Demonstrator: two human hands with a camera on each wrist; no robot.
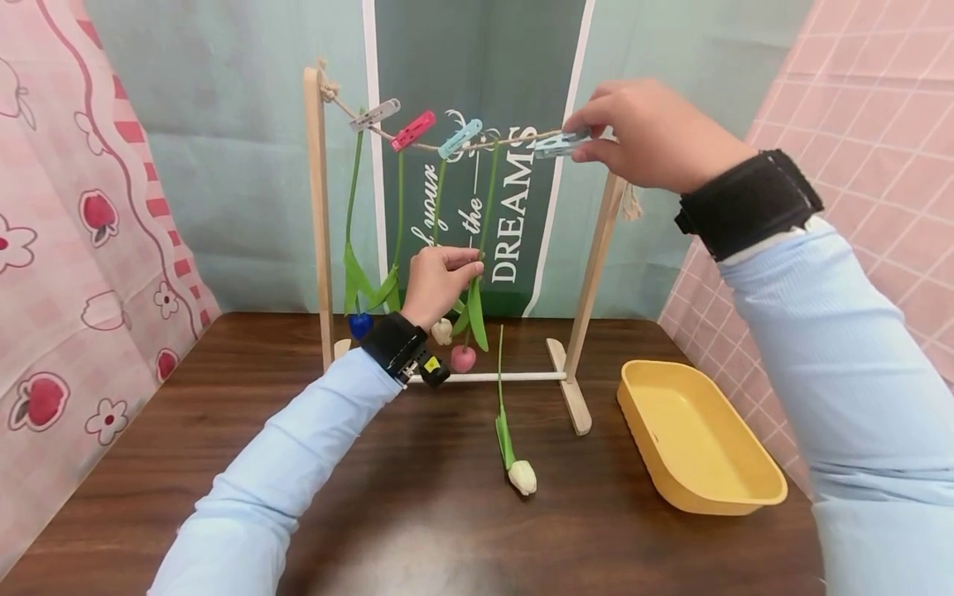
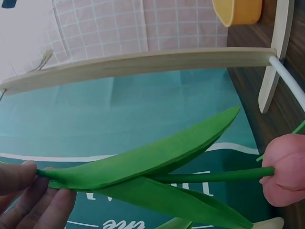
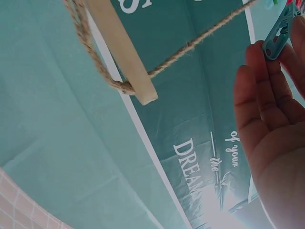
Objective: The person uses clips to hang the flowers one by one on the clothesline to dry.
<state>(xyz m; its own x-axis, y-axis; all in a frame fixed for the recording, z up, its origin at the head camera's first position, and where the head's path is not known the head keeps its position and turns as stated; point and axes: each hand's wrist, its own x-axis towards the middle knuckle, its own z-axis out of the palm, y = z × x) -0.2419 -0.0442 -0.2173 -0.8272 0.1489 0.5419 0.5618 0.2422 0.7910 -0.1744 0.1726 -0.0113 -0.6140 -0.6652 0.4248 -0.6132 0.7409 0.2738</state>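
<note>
Head down, an artificial pink tulip (image 1: 463, 358) hangs with its stem pinched between the thumb and fingers of my left hand (image 1: 438, 285), just above the leaves. Its stem top reaches the twine (image 1: 514, 141). My right hand (image 1: 648, 132) pinches a light blue clothespin (image 1: 553, 146) at the twine, right of that stem top; the right wrist view also shows this clothespin (image 3: 276, 44) at the fingertips. Grey, red and blue clothespins (image 1: 460, 139) hold other tulips upside down: a blue tulip (image 1: 361, 325), a white tulip (image 1: 442, 332), and one whose bloom my left wrist hides.
The twine runs between two posts of a wooden stand (image 1: 594, 285) joined by a white rod (image 1: 514, 377) low down. A loose white tulip (image 1: 522, 478) lies on the dark table (image 1: 402, 513) in front. At right sits a yellow basin (image 1: 648, 439).
</note>
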